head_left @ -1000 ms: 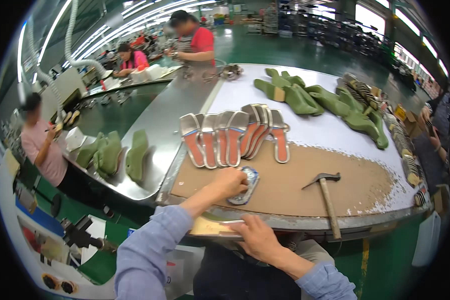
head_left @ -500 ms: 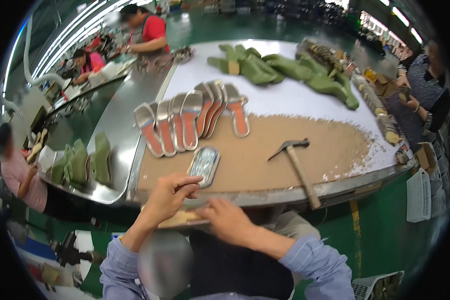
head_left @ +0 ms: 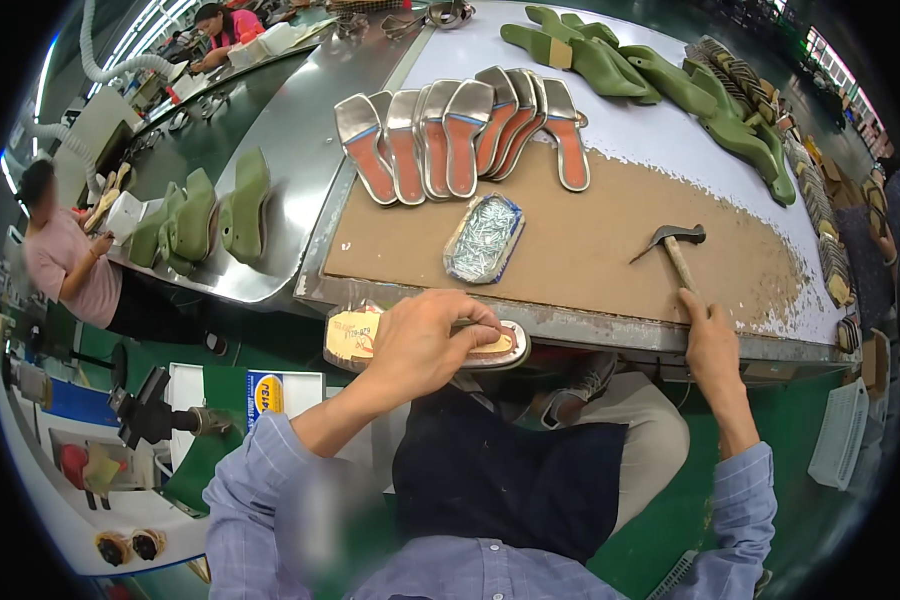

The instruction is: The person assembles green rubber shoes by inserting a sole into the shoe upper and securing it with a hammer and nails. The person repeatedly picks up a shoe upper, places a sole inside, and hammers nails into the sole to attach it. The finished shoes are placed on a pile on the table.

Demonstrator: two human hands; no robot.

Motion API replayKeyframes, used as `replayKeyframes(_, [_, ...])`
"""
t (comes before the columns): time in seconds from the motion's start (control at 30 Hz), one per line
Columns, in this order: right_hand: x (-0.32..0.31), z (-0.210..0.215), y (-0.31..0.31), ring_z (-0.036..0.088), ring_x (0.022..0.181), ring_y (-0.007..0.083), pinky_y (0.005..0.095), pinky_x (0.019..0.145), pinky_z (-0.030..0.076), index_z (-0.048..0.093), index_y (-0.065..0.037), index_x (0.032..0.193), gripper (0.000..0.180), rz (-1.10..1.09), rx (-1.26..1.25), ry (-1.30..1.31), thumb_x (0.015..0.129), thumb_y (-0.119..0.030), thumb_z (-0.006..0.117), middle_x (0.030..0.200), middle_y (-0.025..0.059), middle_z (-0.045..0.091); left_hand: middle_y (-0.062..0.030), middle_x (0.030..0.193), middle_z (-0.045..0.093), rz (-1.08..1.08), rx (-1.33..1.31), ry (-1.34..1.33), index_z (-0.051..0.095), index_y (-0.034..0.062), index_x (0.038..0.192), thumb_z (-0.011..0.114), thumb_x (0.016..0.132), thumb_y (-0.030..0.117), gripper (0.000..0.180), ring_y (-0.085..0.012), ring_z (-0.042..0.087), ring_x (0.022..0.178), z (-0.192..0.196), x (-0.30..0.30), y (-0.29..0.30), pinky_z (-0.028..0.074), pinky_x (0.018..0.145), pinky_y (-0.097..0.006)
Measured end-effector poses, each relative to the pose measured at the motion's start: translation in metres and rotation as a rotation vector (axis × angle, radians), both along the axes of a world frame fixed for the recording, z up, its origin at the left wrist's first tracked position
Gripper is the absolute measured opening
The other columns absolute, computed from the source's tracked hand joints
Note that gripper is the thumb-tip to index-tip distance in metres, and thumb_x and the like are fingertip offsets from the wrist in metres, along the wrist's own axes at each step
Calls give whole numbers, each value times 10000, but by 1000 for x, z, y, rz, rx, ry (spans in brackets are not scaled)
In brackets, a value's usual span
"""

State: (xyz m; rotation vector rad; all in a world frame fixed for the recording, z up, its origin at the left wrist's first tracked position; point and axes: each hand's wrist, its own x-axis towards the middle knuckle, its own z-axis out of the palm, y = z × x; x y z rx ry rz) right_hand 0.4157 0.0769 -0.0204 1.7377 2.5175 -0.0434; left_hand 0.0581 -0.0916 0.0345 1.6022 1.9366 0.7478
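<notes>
The left hand (head_left: 425, 340) is pinning a shoe sole (head_left: 425, 345) at the surface (head_left: 610, 250) edge, steadying it, while the right hand (head_left: 712, 340) is gripping (apparently) the hammer (head_left: 675, 250) handle beside the nail tray (head_left: 484, 238).

Far across my brown work board (head_left: 610, 240) lies a fanned row of silver sandal soles (head_left: 460, 135). Nearer sits a small tray of nails (head_left: 484, 238). Green shoe forms (head_left: 660, 75) lie far right, and more green forms (head_left: 205, 215) stand left, beside a seated worker (head_left: 65, 260).
</notes>
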Motion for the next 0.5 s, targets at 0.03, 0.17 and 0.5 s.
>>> replayKeyframes(0.03, [5, -1, -2, 633, 948, 425, 496, 836, 512, 456, -162, 1428, 490, 21, 38, 135, 955, -71, 546, 1138, 253, 577, -42, 995, 748, 14, -38, 20, 775, 128, 931, 719, 864, 209, 119, -245, 679, 995, 0, 1, 1, 506, 881, -367])
replayKeyframes(0.17, [19, -1, -22, 593, 684, 244, 368, 630, 474, 425, -109, 1469, 461, 72, 144, 706, 1012, -58, 456, 845, 145, 580, -32, 1000, 750, 39, -52, 2, 781, 135, 929, 737, 852, 247, 143, -242, 681, 983, 0, 2, 1, 504, 875, -370])
replayKeyframes(0.5, [-31, 80, -125, 554, 653, 132, 268, 611, 475, 472, -22, 1415, 443, 380, -46, 1015, 981, -21, 558, 886, 114, 643, -40, 978, 754, -44, 79, 36, 794, 154, 934, 772, 817, 264, 162, -243, 699, 899, -6, -2, -1, 524, 776, -351])
